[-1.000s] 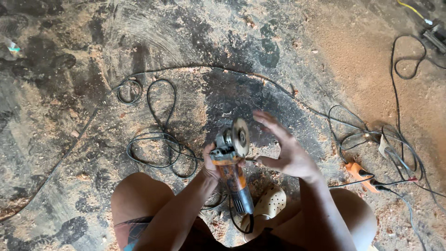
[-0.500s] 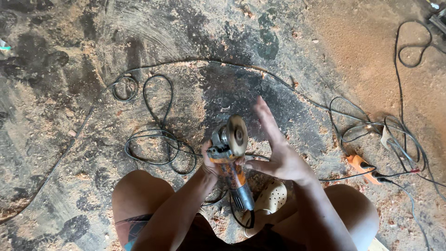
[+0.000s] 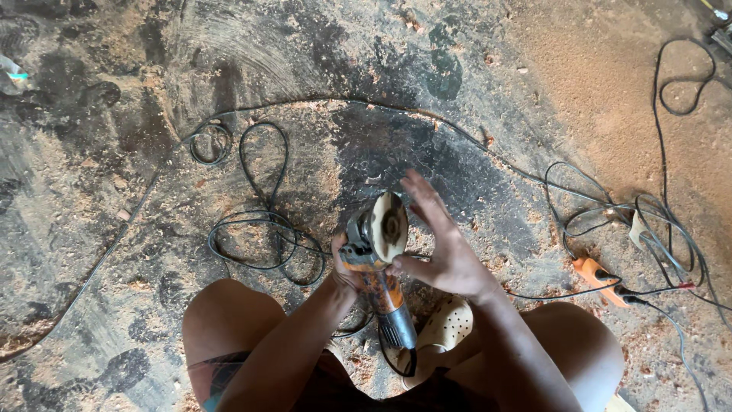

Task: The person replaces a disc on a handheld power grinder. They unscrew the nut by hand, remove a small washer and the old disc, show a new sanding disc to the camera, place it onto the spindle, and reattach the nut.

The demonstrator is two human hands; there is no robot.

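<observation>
I look down from the head camera and see two bare arms over a dusty floor [image 3: 534,84]. The left hand [image 3: 345,273] is wrapped around the body of an orange angle grinder [image 3: 374,271]. Most of that hand is hidden behind the tool, so I only see a thumb and a bit of knuckle. I can tell it grips the tool, but I cannot see the fingers on the far side.

The grinder is held up in the air in front of the knees, with its round disc [image 3: 386,226] at the top, tilted toward the right hand [image 3: 442,244]. The disc looks pale and dusty, and I cannot make out its edge well. The grey tail of the grinder points down toward the body, and its cord drops out of sight there.

The right hand is spread wide, fingers long and flat. It is just beside the disc. The thumb seems to touch the tool near the disc, but I cannot be sure.

Under the hands a pale clog [image 3: 446,324] with holes peeks out, partly covered by the wrist. Both knees are cut off at the bottom edge.

A long black cable [image 3: 263,229] loops over the sawdust to the left. On the right a tangle of wires meets an orange plug [image 3: 598,273]. At the far left edge a small clear thing is cut off and I cannot tell what it is.
</observation>
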